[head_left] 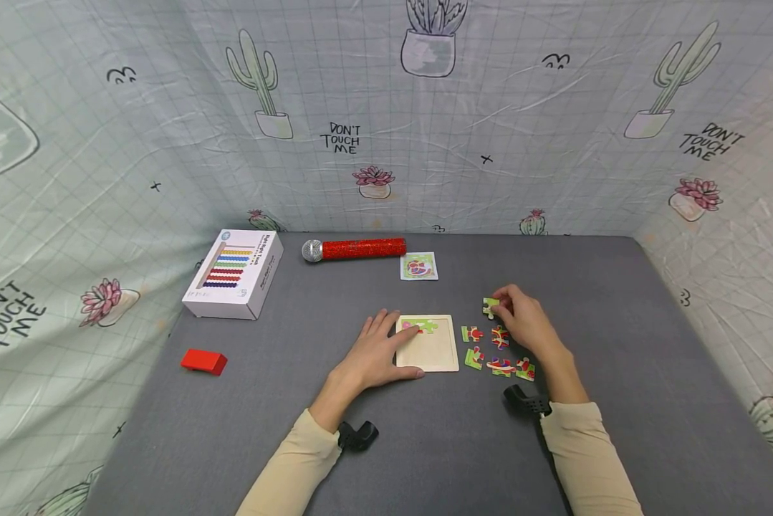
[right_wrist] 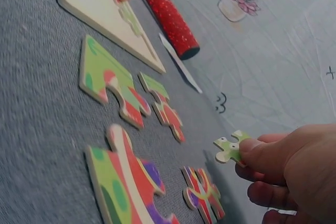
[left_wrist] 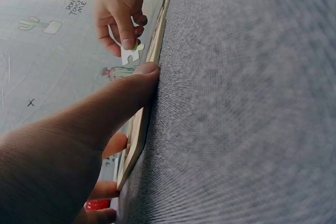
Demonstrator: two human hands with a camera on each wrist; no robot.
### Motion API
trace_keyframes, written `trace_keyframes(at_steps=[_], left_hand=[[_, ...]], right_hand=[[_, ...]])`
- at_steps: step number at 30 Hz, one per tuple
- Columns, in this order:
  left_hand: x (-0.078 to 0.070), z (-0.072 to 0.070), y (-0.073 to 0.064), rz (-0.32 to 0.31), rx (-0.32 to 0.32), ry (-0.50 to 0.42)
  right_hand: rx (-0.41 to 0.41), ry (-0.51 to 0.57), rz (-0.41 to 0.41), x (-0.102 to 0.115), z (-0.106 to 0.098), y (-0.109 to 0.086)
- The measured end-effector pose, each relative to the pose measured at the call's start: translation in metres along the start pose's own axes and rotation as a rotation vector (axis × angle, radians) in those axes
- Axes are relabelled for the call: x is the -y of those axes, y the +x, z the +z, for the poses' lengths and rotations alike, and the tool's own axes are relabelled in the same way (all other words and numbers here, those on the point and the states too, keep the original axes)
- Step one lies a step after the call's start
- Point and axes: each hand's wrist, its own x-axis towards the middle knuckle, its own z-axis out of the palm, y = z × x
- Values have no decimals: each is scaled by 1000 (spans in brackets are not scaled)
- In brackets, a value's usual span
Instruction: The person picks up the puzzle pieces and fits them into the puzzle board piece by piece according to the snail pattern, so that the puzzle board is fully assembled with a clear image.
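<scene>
So the right hand (head_left: 520, 315) has its grip pinched, thumb against fingers, on a green jigsaw piece (head_left: 489, 307), lifted off the tabletop (head_left: 618, 344) just off the far right corner of a square wooden puzzle tray (head_left: 428, 356). The left hand (head_left: 373, 355) isn't clamped on anything: fingers spread apart over the tray's left edge, thumb along its near edge, index fingertip on a strip of green puzzle (head_left: 428, 325) lying inside the far edge. Five loose jigsaw pieces (head_left: 473, 357) sit just beyond the tray's right edge with narrow gaps between them, so that side's pretty tight for fingers. Farther right there's a wide run of grey before the tabletop's right edge, and plenty of room in front of the tray too. Along the far edge there's a red glitter microphone (head_left: 360, 249) with a small picture card (head_left: 418, 266) right by its right end. A white box (head_left: 231, 272) with beads pictured on it takes the far left corner, and a red block (head_left: 203, 362) lies near the left edge, well apart from the left hand.
</scene>
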Motion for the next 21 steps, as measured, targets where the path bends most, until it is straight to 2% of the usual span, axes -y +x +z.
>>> trace_keyframes(at_steps=[21], left_hand=[[0, 1, 0, 0, -6, 0]], right_hand=[[49, 15, -75, 36, 16, -1]])
